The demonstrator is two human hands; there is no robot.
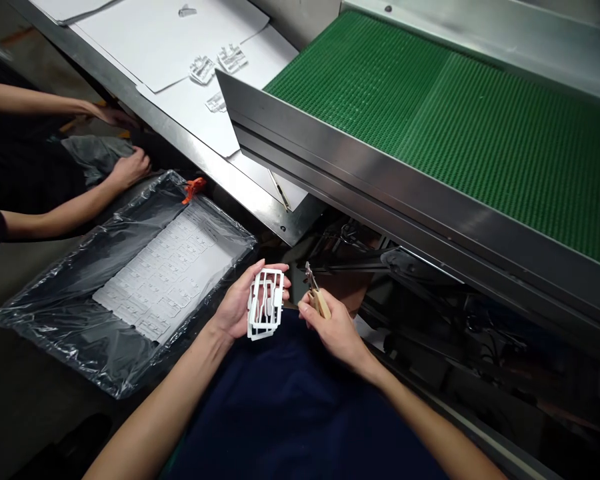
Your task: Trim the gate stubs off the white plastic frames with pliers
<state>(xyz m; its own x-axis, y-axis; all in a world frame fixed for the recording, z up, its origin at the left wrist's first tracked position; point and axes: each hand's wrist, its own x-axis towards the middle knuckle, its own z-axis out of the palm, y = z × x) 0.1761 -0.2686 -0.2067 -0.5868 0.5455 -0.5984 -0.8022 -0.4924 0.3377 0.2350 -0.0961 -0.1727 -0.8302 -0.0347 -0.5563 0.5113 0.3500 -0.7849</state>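
My left hand [237, 303] holds a small stack of white plastic frames [267, 300] with cut-out openings, the palm turned up beneath them and the fingers curled round the far side. In my right hand [337, 327] is a pair of nippers [319, 301] with pale handles, the fingers wrapped round the grips and the metal jaws pointing up and away. The nippers are apart from the frames. To the left, a bin lined with clear plastic [80, 360] contains rows of similar flat white parts [155, 277].
A green conveyor belt [405, 120] with a metal side rail [360, 167] runs along the right. On the paper-covered table [130, 40] lie several white parts [233, 59] and a thin pen-like tool [280, 190]. An orange clip [194, 189] grips the bin's rim. A co-worker's hand [130, 167] is at left.
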